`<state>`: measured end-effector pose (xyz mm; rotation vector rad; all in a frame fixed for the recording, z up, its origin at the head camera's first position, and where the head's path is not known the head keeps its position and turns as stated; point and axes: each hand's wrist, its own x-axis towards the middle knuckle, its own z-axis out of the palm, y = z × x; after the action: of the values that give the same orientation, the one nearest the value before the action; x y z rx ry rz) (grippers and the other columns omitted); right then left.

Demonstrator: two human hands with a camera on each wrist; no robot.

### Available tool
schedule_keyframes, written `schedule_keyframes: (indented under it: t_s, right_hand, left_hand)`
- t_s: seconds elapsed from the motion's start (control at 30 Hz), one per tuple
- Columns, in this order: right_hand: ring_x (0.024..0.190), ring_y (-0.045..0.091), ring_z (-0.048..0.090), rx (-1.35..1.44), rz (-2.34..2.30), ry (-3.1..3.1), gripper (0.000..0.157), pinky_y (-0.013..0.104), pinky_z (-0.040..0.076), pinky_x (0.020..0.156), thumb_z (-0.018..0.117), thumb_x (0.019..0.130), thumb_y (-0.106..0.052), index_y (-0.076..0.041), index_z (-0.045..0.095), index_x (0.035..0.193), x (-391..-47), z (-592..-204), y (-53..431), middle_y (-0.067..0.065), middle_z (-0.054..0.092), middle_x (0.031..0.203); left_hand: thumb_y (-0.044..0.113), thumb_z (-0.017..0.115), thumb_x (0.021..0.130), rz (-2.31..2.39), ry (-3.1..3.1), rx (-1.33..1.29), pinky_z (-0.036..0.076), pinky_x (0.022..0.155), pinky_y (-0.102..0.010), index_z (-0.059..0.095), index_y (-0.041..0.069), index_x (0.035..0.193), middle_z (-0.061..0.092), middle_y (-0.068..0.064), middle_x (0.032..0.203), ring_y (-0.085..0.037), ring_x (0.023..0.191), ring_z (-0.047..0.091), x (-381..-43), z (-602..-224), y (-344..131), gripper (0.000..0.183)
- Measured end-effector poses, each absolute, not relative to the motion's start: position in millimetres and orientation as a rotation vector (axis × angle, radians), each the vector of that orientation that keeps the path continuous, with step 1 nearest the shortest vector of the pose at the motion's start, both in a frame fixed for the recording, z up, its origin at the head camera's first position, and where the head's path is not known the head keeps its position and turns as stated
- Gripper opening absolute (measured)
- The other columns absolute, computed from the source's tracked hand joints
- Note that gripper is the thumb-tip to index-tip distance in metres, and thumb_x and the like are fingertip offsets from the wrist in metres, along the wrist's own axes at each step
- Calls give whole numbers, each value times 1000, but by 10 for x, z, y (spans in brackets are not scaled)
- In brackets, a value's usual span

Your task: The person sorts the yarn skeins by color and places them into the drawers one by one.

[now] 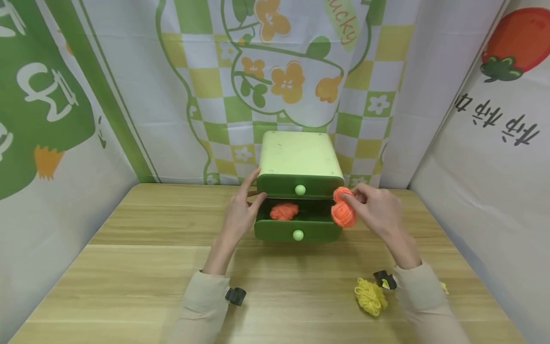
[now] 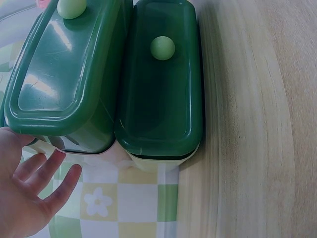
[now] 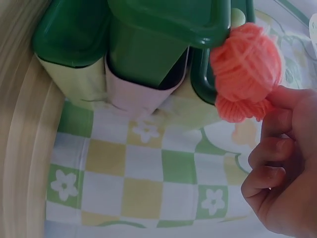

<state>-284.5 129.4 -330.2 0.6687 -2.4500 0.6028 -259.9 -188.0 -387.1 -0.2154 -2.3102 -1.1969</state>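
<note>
A small chest of drawers (image 1: pixel 301 153) with a pale top stands at the back of the table; its middle green drawer (image 1: pixel 318 231) is pulled out. Inside that drawer lies an orange-red ball of yarn (image 1: pixel 283 211). My right hand (image 1: pixel 380 210) pinches a bright orange ball of yarn (image 1: pixel 343 213) between thumb and fingers, at the drawer's right end; this yarn also shows in the right wrist view, with the hand to its right. My left hand (image 1: pixel 240 210) is at the chest's left side with its fingers extended, thumb by the top drawer (image 1: pixel 279 186).
Yellow yarn (image 1: pixel 371 296) lies on the wooden table (image 1: pixel 142 282) near my right sleeve, which partly hides another yellow bit (image 1: pixel 444 287). The bottom drawer (image 2: pixel 161 94) is closed. A patterned curtain (image 1: pixel 206 71) hangs behind the chest, and printed cloth walls stand on both sides.
</note>
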Motion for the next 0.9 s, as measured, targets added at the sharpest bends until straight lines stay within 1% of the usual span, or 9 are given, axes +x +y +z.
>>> schedule_keyframes:
  t_s: [0.17, 0.3, 0.53, 0.7, 0.9]
  right_hand:
    - [46, 8, 39, 685, 632, -2426, 25, 24, 29, 43, 73, 90, -35, -12, 69, 80, -2835, -3289, 1198, -3, 55, 56]
    - [45, 8, 39, 705, 640, -2415, 26, 23, 29, 43, 73, 90, -36, -13, 68, 79, -2833, -3306, 1102, -4, 54, 56]
    - [45, 9, 41, 674, 655, -2447, 28, 25, 30, 45, 73, 90, -39, -14, 70, 78, -2830, -3350, 966, -4, 54, 55]
    - [48, 12, 44, 622, 662, -2506, 31, 26, 31, 46, 71, 91, -42, -13, 71, 80, -2835, -3374, 920, -2, 56, 57]
    - [48, 12, 47, 576, 670, -2608, 35, 26, 32, 44, 67, 93, -46, -13, 74, 87, -2828, -3380, 886, -3, 58, 58]
  left_hand:
    - [22, 64, 98, -1183, -2309, -221, 62, 80, -43, 35, 31, 154, 46, -3, 154, -33, 110, 69, -2606, -3872, -1882, 63]
    - [21, 64, 98, -1179, -2310, -225, 62, 79, -42, 35, 31, 154, 46, -4, 154, -33, 110, 69, -2619, -3885, -1885, 64]
    - [22, 64, 98, -1190, -2306, -226, 62, 81, -42, 35, 32, 154, 46, -3, 154, -32, 110, 69, -2610, -3875, -1884, 64]
    - [22, 63, 99, -1181, -2307, -227, 62, 81, -43, 34, 32, 154, 45, -2, 155, -32, 110, 69, -2607, -3868, -1883, 63]
    - [23, 63, 99, -1188, -2314, -222, 62, 80, -42, 34, 33, 154, 46, -3, 154, -32, 110, 69, -2614, -3877, -1890, 63]
